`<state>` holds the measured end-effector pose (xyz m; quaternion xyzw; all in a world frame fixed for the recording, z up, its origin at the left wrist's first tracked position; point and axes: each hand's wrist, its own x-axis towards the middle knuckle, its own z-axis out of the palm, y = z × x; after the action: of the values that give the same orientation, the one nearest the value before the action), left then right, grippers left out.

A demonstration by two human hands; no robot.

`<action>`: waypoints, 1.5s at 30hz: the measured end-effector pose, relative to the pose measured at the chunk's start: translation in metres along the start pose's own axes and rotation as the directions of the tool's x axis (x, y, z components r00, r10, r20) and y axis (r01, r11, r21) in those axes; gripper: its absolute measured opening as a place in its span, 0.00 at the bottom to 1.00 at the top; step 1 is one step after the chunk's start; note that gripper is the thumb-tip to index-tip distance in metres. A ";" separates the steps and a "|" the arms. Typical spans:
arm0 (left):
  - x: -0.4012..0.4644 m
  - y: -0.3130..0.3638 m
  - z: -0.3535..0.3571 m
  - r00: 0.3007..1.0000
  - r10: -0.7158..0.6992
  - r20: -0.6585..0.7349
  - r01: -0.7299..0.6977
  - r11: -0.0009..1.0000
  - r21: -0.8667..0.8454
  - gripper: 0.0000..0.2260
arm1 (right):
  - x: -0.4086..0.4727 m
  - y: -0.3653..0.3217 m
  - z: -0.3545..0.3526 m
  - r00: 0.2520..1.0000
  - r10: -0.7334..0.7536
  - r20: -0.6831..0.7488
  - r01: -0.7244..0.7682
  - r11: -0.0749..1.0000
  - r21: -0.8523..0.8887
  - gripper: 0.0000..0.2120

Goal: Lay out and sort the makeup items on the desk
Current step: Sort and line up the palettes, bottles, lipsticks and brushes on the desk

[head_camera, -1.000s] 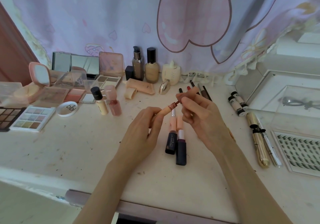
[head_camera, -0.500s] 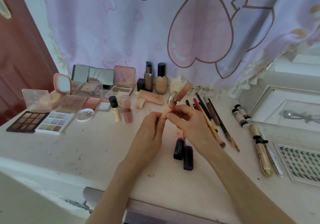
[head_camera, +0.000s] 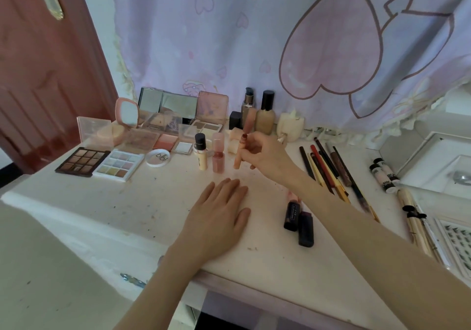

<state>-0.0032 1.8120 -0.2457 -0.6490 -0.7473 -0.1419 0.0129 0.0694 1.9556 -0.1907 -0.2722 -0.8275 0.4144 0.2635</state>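
My right hand point(head_camera: 265, 155) pinches a peach lip crayon point(head_camera: 240, 153), held upright with its dark red tip up and its base touching the desk point(head_camera: 158, 202), just right of a pink bottle point(head_camera: 218, 155) and a small concealer bottle point(head_camera: 201, 152). Its peach cap point(head_camera: 250, 120) sticks up behind my fingers. My left hand point(head_camera: 220, 217) rests flat on the desk, fingers straight, holding nothing. Two dark lipsticks point(head_camera: 298, 217) lie under my right forearm. A row of pencils and brushes point(head_camera: 328, 169) lies to the right.
Eyeshadow palettes point(head_camera: 99, 162), compacts, a mirror point(head_camera: 127, 111) and blush pans crowd the back left. Foundation bottles point(head_camera: 266, 113) stand at the back. Small tubes point(head_camera: 383, 175), gold wands and a lash tray point(head_camera: 456, 243) sit at right. A red door point(head_camera: 38, 74) stands left.
My left hand let go of the lip crayon and dropped flat onto the desk. My right hand carried the crayon back and left, standing it beside the pink bottle. The view shifted left.
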 end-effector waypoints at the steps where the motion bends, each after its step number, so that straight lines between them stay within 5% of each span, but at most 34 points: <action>1: 0.000 0.000 0.000 0.999 -0.007 0.037 0.007 1.000 0.013 0.33 | 0.001 0.000 0.002 1.000 -0.011 0.009 0.011 1.000 -0.022 0.05; 19: 0.000 0.000 0.001 0.998 -0.029 0.057 0.027 0.999 0.046 0.36 | 0.004 0.013 0.011 0.996 0.037 0.086 -0.028 0.994 -0.104 0.11; 29: 0.003 0.003 0.000 0.994 0.032 0.100 -0.031 0.999 -0.007 0.36 | -0.038 0.027 -0.056 0.986 0.037 -0.162 -0.081 0.957 -0.279 0.09; 31: 0.006 0.010 0.000 0.994 0.053 0.095 -0.049 0.998 -0.038 0.30 | -0.050 0.036 -0.080 0.959 0.068 -0.274 -0.177 0.900 -0.399 0.08; 36: 0.025 0.026 0.008 0.993 0.073 0.092 -0.067 0.996 -0.064 0.20 | -0.082 0.074 -0.137 0.879 0.199 -0.434 -0.465 0.561 -0.685 0.10; 41: 0.033 0.029 0.014 0.993 0.071 0.095 -0.066 0.996 -0.053 0.23 | -0.099 0.085 -0.156 0.826 0.259 -0.500 -0.561 0.458 -0.690 0.10; 45: 0.031 0.028 0.016 0.993 0.071 0.096 -0.070 0.997 -0.017 0.35 | -0.095 0.085 -0.152 0.803 0.309 -0.510 -0.596 0.445 -0.668 0.10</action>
<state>0.0219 1.8490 -0.2492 -0.6811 -0.7228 -0.1149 -0.0228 0.2579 2.0180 -0.2028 -0.6363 -0.7626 0.0006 0.1163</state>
